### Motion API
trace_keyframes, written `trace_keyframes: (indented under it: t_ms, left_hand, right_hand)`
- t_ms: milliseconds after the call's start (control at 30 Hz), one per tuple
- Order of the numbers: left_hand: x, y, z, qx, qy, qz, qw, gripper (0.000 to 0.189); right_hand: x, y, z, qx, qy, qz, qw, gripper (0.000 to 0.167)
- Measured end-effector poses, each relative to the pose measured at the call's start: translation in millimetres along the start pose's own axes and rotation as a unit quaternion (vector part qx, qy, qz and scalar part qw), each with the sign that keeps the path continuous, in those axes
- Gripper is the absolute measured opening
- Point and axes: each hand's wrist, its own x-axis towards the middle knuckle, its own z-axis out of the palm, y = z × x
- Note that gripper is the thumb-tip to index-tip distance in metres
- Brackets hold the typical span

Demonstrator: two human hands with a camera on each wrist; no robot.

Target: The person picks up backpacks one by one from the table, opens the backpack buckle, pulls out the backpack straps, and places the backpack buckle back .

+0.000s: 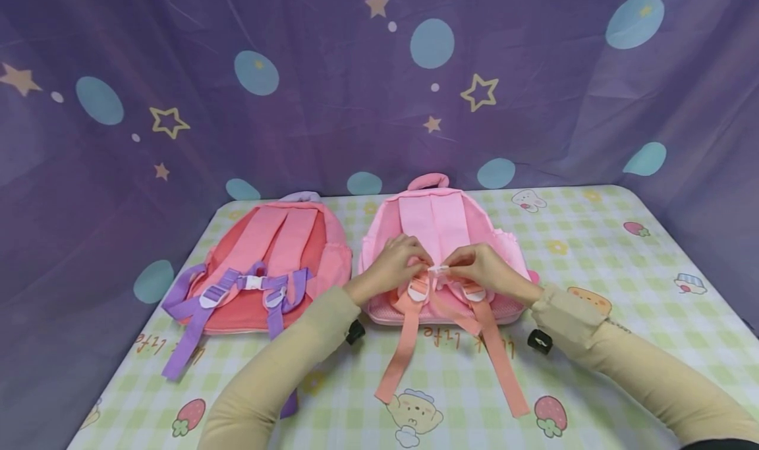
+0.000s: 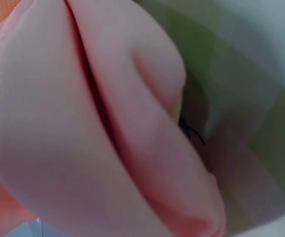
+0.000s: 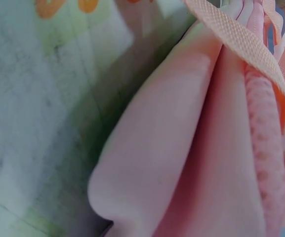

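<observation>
A pink backpack (image 1: 435,216) lies on the table with its shoulder straps facing up. Over its lower part, my left hand (image 1: 396,263) and right hand (image 1: 491,269) come together at a small white buckle (image 1: 438,270) on the orange webbing. Thumb and fingers of each hand pinch one end of it; I cannot tell whether its halves are joined. Loose orange strap ends (image 1: 400,361) trail toward me. Pink cloth of the bag (image 2: 73,128) fills most of the left wrist view. In the right wrist view, an orange strap (image 3: 231,34) crosses the bag's folded side.
To the left lies a coral backpack (image 1: 255,239) with purple straps (image 1: 190,341) and a fastened white buckle (image 1: 253,282). A checked cloth (image 1: 640,285) covers the table. Behind it hangs a purple curtain (image 1: 344,127) with stars.
</observation>
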Motion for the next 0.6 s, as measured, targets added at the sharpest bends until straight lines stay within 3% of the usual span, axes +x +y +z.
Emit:
trace_keyframes:
  t_ms: [267,600]
  left_hand:
    - [1.2,-0.3,1.7,0.017,-0.003,0.01,0.9998,0.006]
    - [4.4,3.1,4.3,0.047,-0.015,-0.002,0.9988,0.006]
  right_hand:
    - [0.7,-1.0,-1.0,0.011,-0.008,0.015,0.9998,0.011]
    - [2.6,1.5,-4.5,0.023,-0.015,0.012,0.9996,0.011]
